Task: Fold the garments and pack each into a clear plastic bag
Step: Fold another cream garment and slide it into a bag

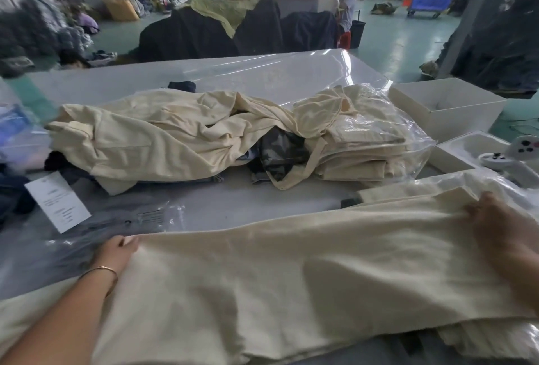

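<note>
Stretching a cream garment (291, 271) flat across the near table edge — left hand (116, 251) pinches its far-left corner, right hand (495, 219) grips the far-right edge, fingers curled. Beyond: a heap of cream clothes (151, 137) — beside it, bagged folded garments (370, 143).

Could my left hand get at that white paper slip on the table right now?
Probably yes. The paper slip lies uncovered just beyond the left hand, nothing between them, but that hand grips the cream garment edge and would have to let go.
</note>
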Available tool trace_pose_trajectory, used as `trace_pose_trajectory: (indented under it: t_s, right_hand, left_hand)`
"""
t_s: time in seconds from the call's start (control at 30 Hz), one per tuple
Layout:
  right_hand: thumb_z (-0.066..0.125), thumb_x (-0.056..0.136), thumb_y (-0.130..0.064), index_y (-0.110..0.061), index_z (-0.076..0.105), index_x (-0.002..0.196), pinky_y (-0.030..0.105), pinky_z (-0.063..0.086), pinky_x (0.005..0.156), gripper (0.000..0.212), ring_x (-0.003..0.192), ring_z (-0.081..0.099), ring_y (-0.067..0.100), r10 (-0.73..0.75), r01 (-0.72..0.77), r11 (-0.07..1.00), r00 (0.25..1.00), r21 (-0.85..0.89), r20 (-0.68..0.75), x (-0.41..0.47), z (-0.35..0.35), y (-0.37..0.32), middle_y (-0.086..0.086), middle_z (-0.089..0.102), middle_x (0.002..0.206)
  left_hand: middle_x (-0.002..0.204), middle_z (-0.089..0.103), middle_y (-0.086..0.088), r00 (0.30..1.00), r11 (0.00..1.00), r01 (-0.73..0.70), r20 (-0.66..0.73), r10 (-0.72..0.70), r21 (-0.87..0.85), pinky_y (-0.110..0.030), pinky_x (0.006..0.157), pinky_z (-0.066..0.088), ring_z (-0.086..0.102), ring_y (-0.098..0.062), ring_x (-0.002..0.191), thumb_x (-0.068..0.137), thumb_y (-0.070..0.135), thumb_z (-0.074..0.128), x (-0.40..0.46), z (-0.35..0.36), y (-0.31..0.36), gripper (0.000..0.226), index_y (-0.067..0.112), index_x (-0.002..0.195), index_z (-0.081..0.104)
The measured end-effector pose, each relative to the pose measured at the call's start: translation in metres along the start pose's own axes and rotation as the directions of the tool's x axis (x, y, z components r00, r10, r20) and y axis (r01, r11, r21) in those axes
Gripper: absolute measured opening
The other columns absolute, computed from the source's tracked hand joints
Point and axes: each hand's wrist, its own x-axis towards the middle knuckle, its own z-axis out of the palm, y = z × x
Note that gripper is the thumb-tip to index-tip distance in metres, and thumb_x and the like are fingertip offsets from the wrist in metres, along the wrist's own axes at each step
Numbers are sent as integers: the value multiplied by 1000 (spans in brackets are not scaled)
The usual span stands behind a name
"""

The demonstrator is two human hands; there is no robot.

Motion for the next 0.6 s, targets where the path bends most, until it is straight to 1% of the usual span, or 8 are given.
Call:
trace_pose_trajectory:
  t_s: [0.07,0.13,0.27,0.37,0.43,0.5,0.57,0.6]
  right_hand:
    - [51,91,-11,-2,54,91,48,49,67,10,73,56,40,-60,60,987,998,-148,2,-3,1,3,24,56,83]
    - [48,87,-9,0,59,91,44,49,64,14,70,55,38,-102,103,971,995,-214,13,-6,-1,2,21,55,82]
    - [50,86,-9,0,56,88,40,46,63,11,69,51,34,-123,120,977,992,-176,-6,-14,-4,-8,19,51,79]
    - [55,92,-22,0,50,94,47,47,73,24,82,56,41,9,-9,1000,1000,-22,13,-17,-1,-18,27,55,90]
    - [60,92,-31,5,51,106,52,45,86,40,99,56,47,47,-47,999,995,4,90,-15,0,-21,34,56,106]
    - [59,93,-30,3,54,108,49,45,89,36,106,56,45,38,-35,999,993,-27,109,-15,-2,-21,32,57,112]
    - [55,95,-23,-4,56,104,44,45,87,22,107,58,40,25,-22,999,994,-23,110,-19,-6,-22,25,60,115]
    - [53,94,-19,-6,56,103,43,45,85,16,106,59,39,14,-15,1000,994,1,109,-20,-6,-22,22,60,115]
  left_hand:
    - [97,62,-29,998,999,15,-56,-17,-41,-44,81,43,58,-42,91,94,28,59,-2,-2,5,32,-4,91,58]
    - [100,61,-31,993,999,20,-116,-23,-25,-46,82,43,57,-44,92,95,29,56,-4,-4,11,30,-1,92,57]
    - [109,60,-33,983,986,73,-177,-46,148,-45,84,44,56,-48,100,96,33,53,-6,-7,21,34,0,99,57]
    - [123,53,-32,974,963,82,-226,-23,257,-52,98,39,47,-47,115,94,35,52,-20,-2,32,38,2,113,57]
    - [130,46,-33,945,939,-28,-296,136,341,-54,102,31,40,-47,120,91,29,58,-39,7,43,44,-2,122,52]
    - [125,48,-34,862,878,-245,-323,391,410,-54,96,33,45,-50,111,87,23,58,-71,20,58,47,-7,122,53]
    - [120,55,-31,772,777,-447,-248,585,443,-54,91,39,53,-48,104,84,32,46,-115,38,70,54,-8,119,58]
    - [121,58,-27,748,720,-522,-161,644,457,-53,92,41,55,-46,106,85,37,40,-136,50,73,57,-5,118,60]
